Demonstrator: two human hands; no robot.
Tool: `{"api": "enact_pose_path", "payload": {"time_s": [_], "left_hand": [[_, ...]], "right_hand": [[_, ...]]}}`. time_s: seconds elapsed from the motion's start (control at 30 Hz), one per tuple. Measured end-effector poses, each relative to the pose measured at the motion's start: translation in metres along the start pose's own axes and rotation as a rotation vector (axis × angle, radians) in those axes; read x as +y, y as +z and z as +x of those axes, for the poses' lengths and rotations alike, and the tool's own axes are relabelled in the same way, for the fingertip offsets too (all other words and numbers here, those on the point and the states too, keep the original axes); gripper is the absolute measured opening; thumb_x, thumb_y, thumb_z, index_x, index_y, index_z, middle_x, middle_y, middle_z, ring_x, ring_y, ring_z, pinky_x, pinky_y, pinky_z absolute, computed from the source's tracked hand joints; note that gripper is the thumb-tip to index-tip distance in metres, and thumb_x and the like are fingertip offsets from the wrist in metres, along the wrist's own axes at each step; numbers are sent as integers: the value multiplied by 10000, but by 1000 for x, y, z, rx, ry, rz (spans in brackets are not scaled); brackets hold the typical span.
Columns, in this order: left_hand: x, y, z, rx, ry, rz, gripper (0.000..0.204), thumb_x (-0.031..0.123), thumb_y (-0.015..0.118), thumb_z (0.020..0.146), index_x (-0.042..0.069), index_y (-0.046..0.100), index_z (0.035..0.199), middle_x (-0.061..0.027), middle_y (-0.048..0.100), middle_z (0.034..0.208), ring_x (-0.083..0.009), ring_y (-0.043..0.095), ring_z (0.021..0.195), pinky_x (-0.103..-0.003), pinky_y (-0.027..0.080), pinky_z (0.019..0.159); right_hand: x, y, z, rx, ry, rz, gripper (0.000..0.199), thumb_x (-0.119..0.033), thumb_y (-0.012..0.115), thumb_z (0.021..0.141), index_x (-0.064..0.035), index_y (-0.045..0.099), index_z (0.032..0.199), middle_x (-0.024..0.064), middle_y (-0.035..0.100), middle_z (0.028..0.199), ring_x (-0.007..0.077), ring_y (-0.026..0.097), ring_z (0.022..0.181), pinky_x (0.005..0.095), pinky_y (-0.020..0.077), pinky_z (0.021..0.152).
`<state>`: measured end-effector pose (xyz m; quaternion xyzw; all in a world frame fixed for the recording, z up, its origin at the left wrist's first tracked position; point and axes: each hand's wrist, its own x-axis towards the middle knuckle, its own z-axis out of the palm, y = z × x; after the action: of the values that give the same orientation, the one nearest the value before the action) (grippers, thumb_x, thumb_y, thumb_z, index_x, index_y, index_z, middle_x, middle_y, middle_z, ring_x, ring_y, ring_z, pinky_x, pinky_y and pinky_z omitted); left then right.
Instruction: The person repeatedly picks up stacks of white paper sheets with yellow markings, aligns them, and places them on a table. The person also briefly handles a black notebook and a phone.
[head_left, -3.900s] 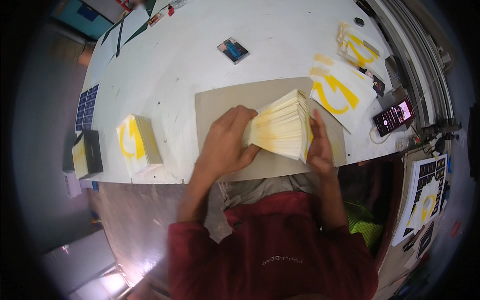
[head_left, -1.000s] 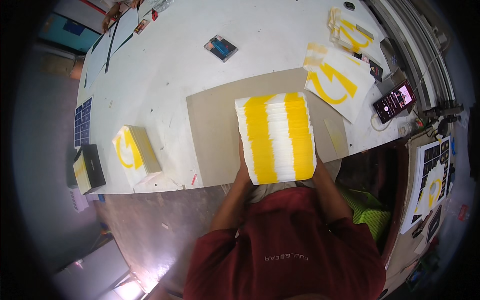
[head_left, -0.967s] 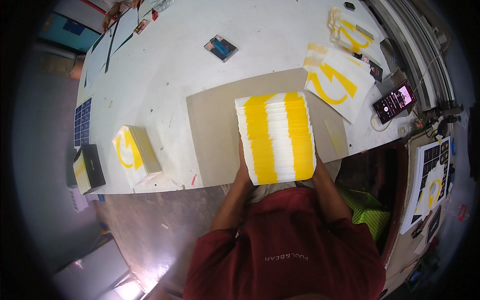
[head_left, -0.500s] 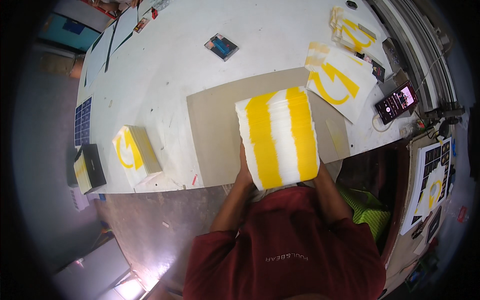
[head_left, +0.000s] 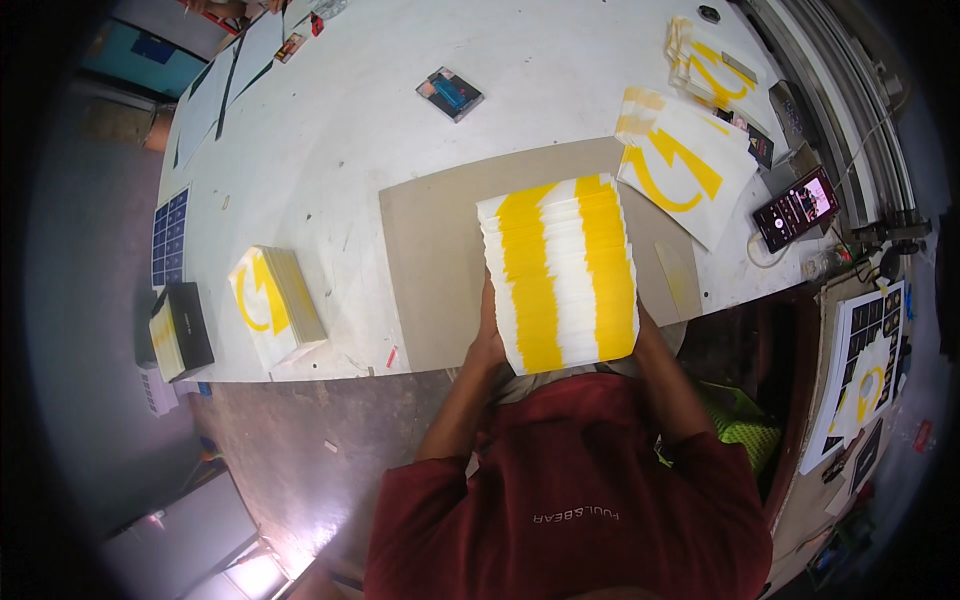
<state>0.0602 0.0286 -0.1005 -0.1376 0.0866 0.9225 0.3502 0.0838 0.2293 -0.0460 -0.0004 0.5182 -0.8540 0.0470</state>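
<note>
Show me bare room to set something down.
Bare: the table between the small packet and the left paper stack, and the board left of the held papers. Crowded: the table's right side, with loose sheets and a phone.

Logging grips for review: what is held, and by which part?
A striped stack of sheets, left hand at its left side, right hand at its right; fingers hidden.

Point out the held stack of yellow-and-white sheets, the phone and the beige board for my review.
Stack of yellow-and-white sheets (head_left: 562, 275): head view, middle of its striped face.
Phone (head_left: 797, 208): head view, on its lit screen.
Beige board (head_left: 435, 255): head view, bare part left of the stack.
</note>
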Motion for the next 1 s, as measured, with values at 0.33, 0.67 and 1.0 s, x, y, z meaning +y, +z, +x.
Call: {"api": "enact_pose_path", "payload": {"time_s": [0.33,0.67,1.0], "left_hand": [[-4,-5,-8,-71,364,750,589,136,679,983,47,405,1497,-83,583,1386,-170,632,1166,-354,584,942],[-5,-23,-5,-91,433,907,766,160,778,900,23,365,1531,-113,565,1409,-206,588,1236,-379,509,1031],[42,84,-26,-44,566,1512,838,180,853,807,-19,418,1495,-158,604,1367,-234,591,1241,-368,457,1065]], "right_hand": [[-6,1,-4,-6,16,-34,924,-244,662,976,4,73,1644,174,190,1700,278,222,1555,410,194,1257],[24,-7,5,46,77,72,972,-206,715,941,14,77,1640,191,190,1700,292,215,1562,416,179,1261],[-54,-21,10,-111,-141,-503,922,30,767,784,-5,308,1583,152,469,1539,240,401,1468,364,274,1228]]}}
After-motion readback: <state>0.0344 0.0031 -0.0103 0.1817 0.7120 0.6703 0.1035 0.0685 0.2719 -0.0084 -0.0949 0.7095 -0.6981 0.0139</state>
